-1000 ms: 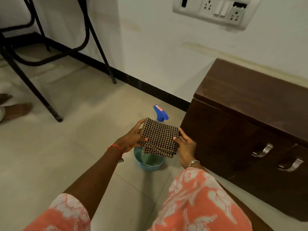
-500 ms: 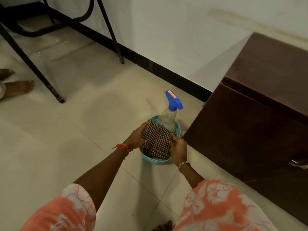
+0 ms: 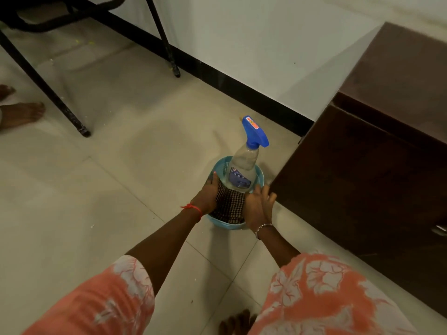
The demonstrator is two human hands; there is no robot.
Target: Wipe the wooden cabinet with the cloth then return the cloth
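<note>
A folded brown checked cloth (image 3: 229, 204) lies inside a small blue basket (image 3: 219, 165) on the floor, in front of a spray bottle with a blue trigger head (image 3: 244, 165). My left hand (image 3: 208, 194) presses on the cloth's left edge and my right hand (image 3: 257, 205) holds its right edge, fingers spread over the basket rim. The dark wooden cabinet (image 3: 377, 160) stands right of the basket against the wall, its corner close to my right hand.
Black metal table legs (image 3: 58, 100) stand at the upper left on the tiled floor. Another person's bare feet (image 3: 21, 112) rest at the far left edge. My own toes (image 3: 238, 321) show at the bottom. A cabinet drawer handle (image 3: 439, 229) pokes in at the right.
Both hands lowered the cloth from above the basket down into it. The view tilted down and left, so the cabinet's handles and the wall sockets left the frame.
</note>
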